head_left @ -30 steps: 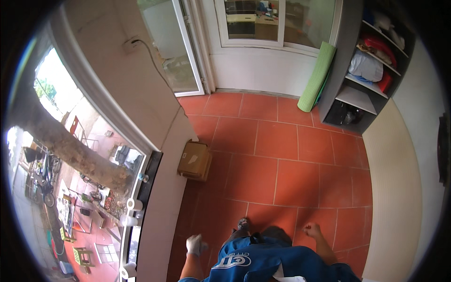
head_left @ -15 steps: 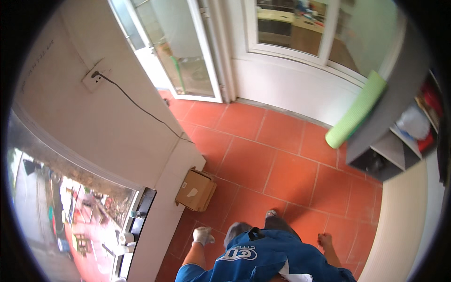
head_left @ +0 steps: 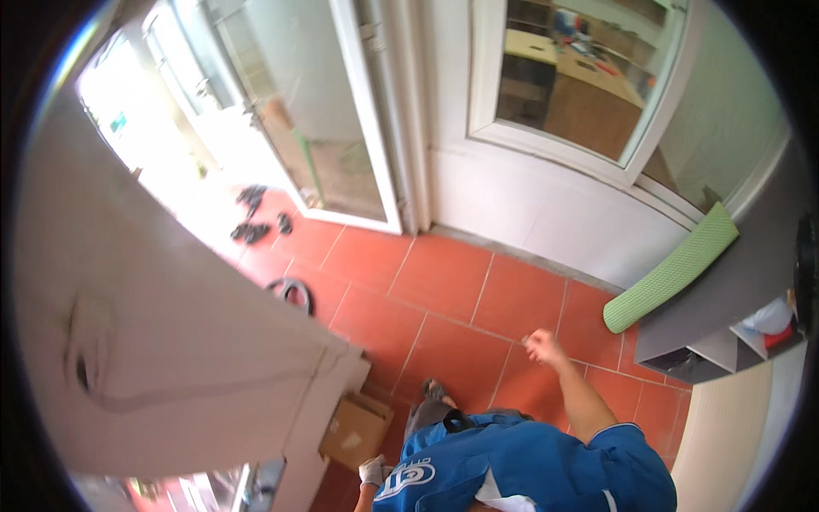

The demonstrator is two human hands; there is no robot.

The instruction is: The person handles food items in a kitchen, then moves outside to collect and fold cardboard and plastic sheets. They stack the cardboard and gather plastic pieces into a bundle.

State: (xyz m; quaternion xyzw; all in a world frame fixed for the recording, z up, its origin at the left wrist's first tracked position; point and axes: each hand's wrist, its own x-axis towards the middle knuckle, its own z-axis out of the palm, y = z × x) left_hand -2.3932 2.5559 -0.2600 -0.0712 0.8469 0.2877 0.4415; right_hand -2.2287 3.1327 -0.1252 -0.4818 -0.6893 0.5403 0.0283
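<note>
My right hand [head_left: 543,347] is held out in front of me above the red floor tiles, fingers curled in. Whether something small sits in them is too small to tell. My left hand [head_left: 373,471] hangs low beside my body and looks white, as if gloved; its fingers are blurred. Nearest to it is an open cardboard box [head_left: 354,428], standing on the floor against the wall's end. My blue shirt [head_left: 529,461] fills the lower middle, and one foot in a dark sandal [head_left: 435,391] shows ahead of it.
A glass door [head_left: 320,111] stands open ahead on the left, with dark sandals [head_left: 250,232] near it. A black ring-shaped object [head_left: 294,293] lies by the wall corner. At right, a rolled green mat [head_left: 674,269] leans on a grey shelf unit [head_left: 725,290]. Ahead is a window [head_left: 576,77].
I have moved forward and the view has turned, showing more of the doorway and the sandals. My right hand has swung up and forward; my left hand has dropped back near my body.
</note>
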